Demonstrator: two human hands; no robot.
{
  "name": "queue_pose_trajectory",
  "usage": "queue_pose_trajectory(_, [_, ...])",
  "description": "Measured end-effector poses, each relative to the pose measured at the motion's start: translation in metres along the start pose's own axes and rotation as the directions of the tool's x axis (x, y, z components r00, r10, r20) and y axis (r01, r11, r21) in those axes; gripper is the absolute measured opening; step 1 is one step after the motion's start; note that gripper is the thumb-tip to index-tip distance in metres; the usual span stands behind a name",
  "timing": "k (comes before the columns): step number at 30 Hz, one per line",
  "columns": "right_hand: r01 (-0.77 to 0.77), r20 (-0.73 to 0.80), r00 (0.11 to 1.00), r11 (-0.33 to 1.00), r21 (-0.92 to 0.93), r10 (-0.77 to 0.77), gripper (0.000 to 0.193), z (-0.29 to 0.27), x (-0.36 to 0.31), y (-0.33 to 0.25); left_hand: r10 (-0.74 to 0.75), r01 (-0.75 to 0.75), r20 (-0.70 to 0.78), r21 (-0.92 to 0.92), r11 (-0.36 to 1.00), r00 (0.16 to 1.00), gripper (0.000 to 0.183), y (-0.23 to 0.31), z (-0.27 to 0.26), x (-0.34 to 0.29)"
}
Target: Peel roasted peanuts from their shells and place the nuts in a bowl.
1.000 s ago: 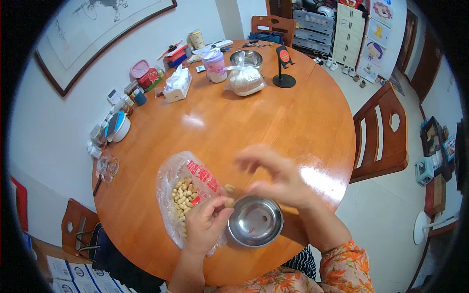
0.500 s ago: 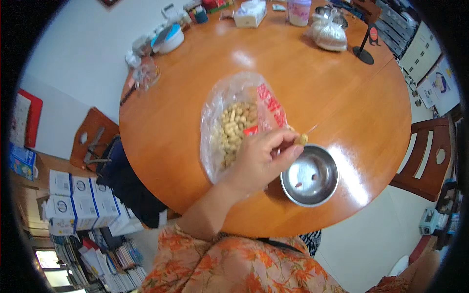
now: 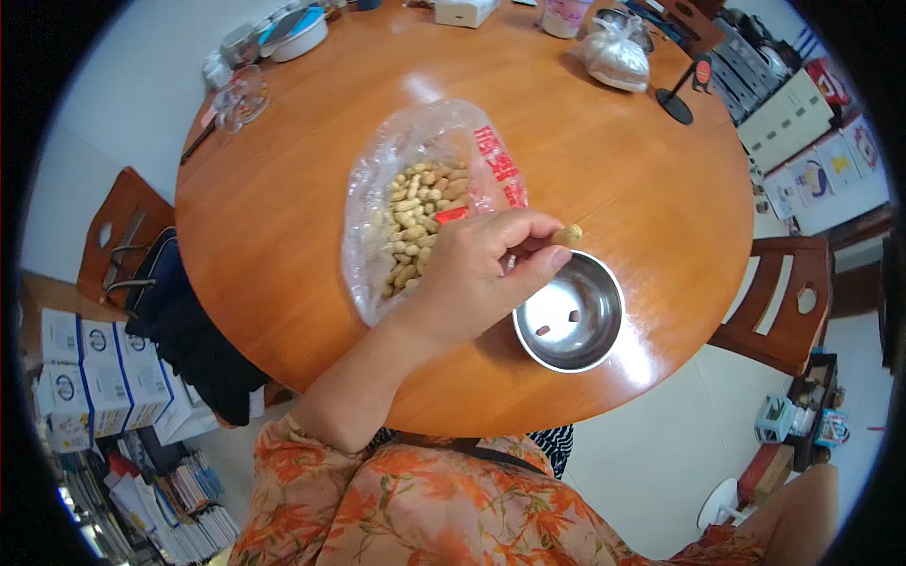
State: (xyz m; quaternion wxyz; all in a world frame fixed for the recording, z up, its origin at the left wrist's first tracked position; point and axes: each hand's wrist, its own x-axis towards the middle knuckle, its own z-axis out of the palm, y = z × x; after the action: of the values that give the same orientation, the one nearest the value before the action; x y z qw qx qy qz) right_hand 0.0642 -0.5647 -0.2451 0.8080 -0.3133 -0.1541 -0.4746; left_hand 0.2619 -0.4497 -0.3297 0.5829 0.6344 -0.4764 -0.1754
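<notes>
My left hand (image 3: 472,269) reaches over the table from the lower left, closed in a pinch. Between its thumb and fingertips is an unshelled peanut (image 3: 568,236), held above the far rim of a round steel bowl (image 3: 593,330). Inside the bowl lie two small reddish-brown peanut kernels (image 3: 574,316). Left of the bowl, partly behind my hand, a clear plastic bag (image 3: 363,226) with red print lies spread out, holding a heap of peanuts in their shells (image 3: 415,203). Of my right arm (image 3: 802,509) only a bent part shows at the lower right; its hand is out of view.
All this stands on a round wooden table (image 3: 283,217). Toward its far edge are a tied plastic bag (image 3: 615,61), a black stand (image 3: 676,106), a tub with a blue lid (image 3: 294,36) and clear plastic packaging (image 3: 243,97). Wooden chairs (image 3: 779,307) stand left and right.
The view has shifted, so the table and its things sit further left and higher. My left hand still pinches the peanut near the bowl; the two kernels remain inside.
</notes>
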Motion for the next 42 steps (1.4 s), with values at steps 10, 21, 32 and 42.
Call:
queue_pose_trajectory(10, [0.109, 0.199, 0.972, 0.991, 0.077, -0.123, 0.044, 0.000, 0.020, 0.004, 0.120, -0.119, -0.014, 0.065, 0.991, 0.993, 0.019, 0.000, 0.006, 0.000])
queue_pose_trajectory(21, [0.159, 0.344, 0.922, 0.984, 0.081, -0.177, 0.039, 0.021, 0.030, -0.016, -0.014, 0.013, -0.057, -0.025, 1.000, 0.998, 0.019, 0.000, 0.001, 0.002])
queue_pose_trajectory(32, [0.211, 0.513, 0.816, 0.963, 0.166, -0.267, 0.035, 0.040, 0.040, -0.029, 0.030, -0.029, -0.033, 0.025, 0.999, 0.999, 0.021, 0.006, 0.003, 0.004])
queue_pose_trajectory(42, [0.228, 0.564, 0.749, 0.935, 0.272, -0.347, 0.033, 0.049, 0.030, -0.032, -0.057, 0.056, -0.035, -0.015, 0.998, 0.998, 0.021, -0.001, 0.006, -0.004])
